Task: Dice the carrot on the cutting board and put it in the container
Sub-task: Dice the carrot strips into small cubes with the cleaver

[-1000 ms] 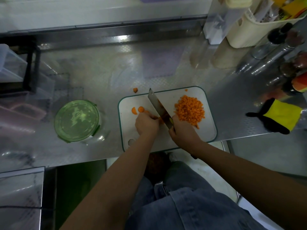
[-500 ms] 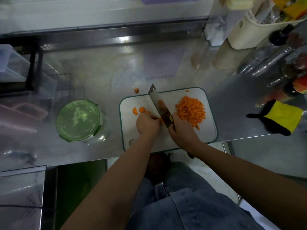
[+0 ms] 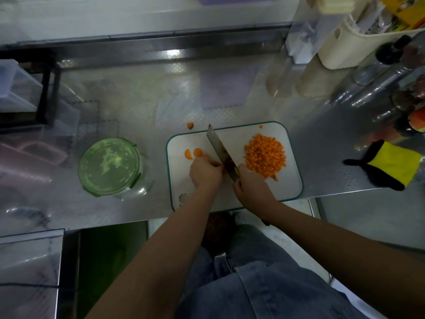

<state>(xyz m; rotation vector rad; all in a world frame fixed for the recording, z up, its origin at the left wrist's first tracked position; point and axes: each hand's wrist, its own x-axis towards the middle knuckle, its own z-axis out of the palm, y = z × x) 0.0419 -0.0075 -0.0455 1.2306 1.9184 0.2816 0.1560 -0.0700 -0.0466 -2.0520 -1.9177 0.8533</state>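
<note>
Right hand point(image 3: 250, 187) grips the knife point(image 3: 218, 147); left hand point(image 3: 205, 173) pinches a carrot piece point(image 3: 205, 155) on the cutting board point(image 3: 293, 189).

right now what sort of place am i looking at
Likely a kitchen, possibly commercial: a stainless steel counter, a cutting board with diced carrot, a knife in the right hand, and bottles at the far right.

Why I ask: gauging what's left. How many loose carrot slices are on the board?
2, left of the knife: a half slice and a round slice; the left hand may hide more.
</note>
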